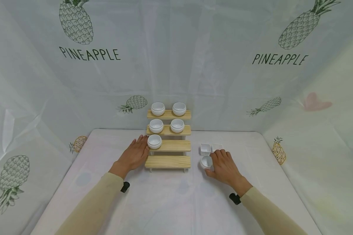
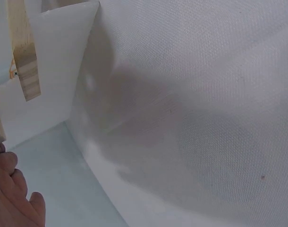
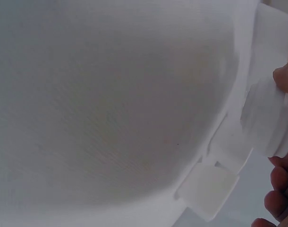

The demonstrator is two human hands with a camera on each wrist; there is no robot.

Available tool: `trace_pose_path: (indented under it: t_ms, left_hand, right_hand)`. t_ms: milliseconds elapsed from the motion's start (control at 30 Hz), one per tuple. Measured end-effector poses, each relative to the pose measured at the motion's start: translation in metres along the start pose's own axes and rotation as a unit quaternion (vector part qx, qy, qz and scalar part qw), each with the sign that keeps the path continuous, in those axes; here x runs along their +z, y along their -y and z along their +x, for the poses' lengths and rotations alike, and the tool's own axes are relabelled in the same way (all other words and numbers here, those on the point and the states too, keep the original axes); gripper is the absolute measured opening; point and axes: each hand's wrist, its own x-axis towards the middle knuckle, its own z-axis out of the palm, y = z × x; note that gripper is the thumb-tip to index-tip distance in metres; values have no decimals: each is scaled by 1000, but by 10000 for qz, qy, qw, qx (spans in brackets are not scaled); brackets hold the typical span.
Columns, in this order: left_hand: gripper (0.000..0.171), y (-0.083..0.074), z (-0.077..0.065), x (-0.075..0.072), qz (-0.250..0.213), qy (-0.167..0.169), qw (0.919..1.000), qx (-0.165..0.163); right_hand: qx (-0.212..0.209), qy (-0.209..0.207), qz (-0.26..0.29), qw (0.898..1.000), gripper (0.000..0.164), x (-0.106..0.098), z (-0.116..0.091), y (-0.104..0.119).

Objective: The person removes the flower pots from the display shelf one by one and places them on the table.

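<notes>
My right hand [image 1: 224,168] pinches a small round white bowl [image 1: 205,162], right of the wooden stand. In the right wrist view, the thumb and fingertips are on opposite sides of this ribbed bowl [image 3: 264,118]. Flat and with straight fingers, my left hand [image 1: 135,152] lies along the left side of the four-tier wooden step stand [image 1: 172,162]. Its fingertips are right at the third tier's end, close to a round white bowl [image 1: 154,141]. The two upper tiers carry two such bowls each; the lowest tier is bare wood.
Two square white dishes stand just beyond the right hand: the left dish [image 1: 205,149] shows fully, the right dish [image 1: 217,147] is partly hidden by the fingers. A white cloth covers the table [image 1: 164,202]. Behind it hangs a pineapple-print curtain [image 1: 194,71].
</notes>
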Motion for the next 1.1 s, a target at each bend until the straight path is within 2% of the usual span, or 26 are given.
trace_pose_path:
  t_ms: [500, 1100]
  left_hand:
    - [65, -1, 0, -2, 0, 15, 10000, -23]
    - [63, -3, -2, -2, -72, -120, 9999, 27]
  right_hand:
    - [-14, 335, -49, 9994, 57, 9, -2, 0]
    - [-53, 387, 6, 9992, 60, 14, -1, -1]
